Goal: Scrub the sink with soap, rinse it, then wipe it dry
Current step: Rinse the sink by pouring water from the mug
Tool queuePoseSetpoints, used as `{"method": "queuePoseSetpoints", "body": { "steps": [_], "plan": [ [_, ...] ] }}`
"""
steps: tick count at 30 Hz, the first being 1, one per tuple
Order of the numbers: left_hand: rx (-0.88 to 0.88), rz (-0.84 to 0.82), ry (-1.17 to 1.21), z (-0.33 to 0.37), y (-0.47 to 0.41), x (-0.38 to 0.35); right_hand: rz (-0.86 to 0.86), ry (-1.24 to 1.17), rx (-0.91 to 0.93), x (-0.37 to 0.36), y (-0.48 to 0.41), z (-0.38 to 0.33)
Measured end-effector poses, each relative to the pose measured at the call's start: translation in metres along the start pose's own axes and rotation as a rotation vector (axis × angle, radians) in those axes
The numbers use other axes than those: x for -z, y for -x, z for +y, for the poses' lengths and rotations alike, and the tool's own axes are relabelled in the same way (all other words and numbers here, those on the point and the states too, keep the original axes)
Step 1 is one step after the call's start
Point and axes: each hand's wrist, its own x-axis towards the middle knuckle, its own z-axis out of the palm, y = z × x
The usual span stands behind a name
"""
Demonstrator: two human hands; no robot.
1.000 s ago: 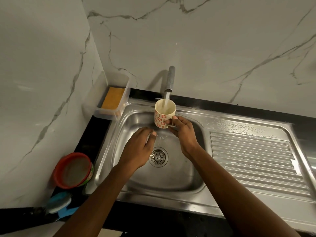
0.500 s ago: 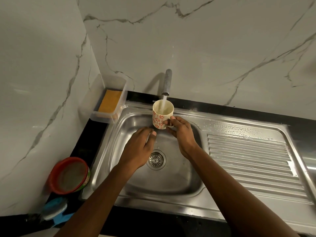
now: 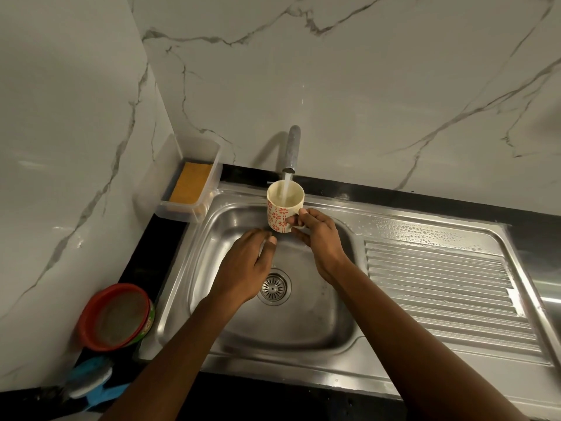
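Now the right hand [image 3: 318, 238] holds a cream mug [image 3: 283, 208] with red flowers by its handle. The grip is closed on the handle with thumb and fingers. The mug is upright under the tap [image 3: 293, 150], and water runs from the tap into it. The left hand [image 3: 246, 268] is over the basin of the steel sink [image 3: 303, 323], near the drain [image 3: 274, 287]. Its grip is open, with relaxed fingers that hold nothing. Soap bubbles [image 3: 409, 230] lie on the drainboard at the right. On the black surface [image 3: 145, 262] at the left are a clear box with a yellow sponge [image 3: 189, 183], a red tub [image 3: 117, 317] and a blue brush [image 3: 91, 384].
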Motion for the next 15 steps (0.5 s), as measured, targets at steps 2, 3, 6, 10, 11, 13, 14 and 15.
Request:
{"method": "queuePoseSetpoints", "body": {
  "steps": [2, 3, 6, 10, 11, 13, 14, 15],
  "plan": [
    [0.002, -0.002, 0.003, 0.0004, -0.0004, -0.001, -0.003, 0.001, -0.002, 0.0003, 0.0007, -0.0005],
    [0.003, -0.002, 0.005, 0.0005, -0.0005, -0.0013, -0.004, 0.001, -0.003, 0.0006, 0.0013, -0.0005],
    [0.0, -0.002, 0.007, 0.0013, 0.0001, -0.002, -0.005, -0.006, -0.002, 0.0016, 0.0032, -0.0012],
    [-0.001, 0.001, 0.009, 0.0021, -0.0005, -0.0012, -0.015, 0.001, 0.007, 0.004, 0.0039, -0.0036],
    [0.001, -0.001, 0.009, 0.0027, -0.0003, -0.0005, -0.016, 0.002, 0.007, 0.0044, 0.0037, -0.004],
    [-0.001, 0.002, 0.009, 0.0041, 0.0004, 0.0012, -0.017, 0.002, 0.009, 0.0043, 0.0036, -0.0041],
    [-0.003, 0.007, 0.012, 0.0048, 0.0008, 0.0022, -0.015, 0.003, 0.01, 0.004, 0.0039, -0.0041],
    [-0.003, 0.01, 0.015, 0.0056, 0.0012, 0.0031, -0.014, 0.006, 0.011, 0.0036, 0.0043, -0.0042]
  ]
}}
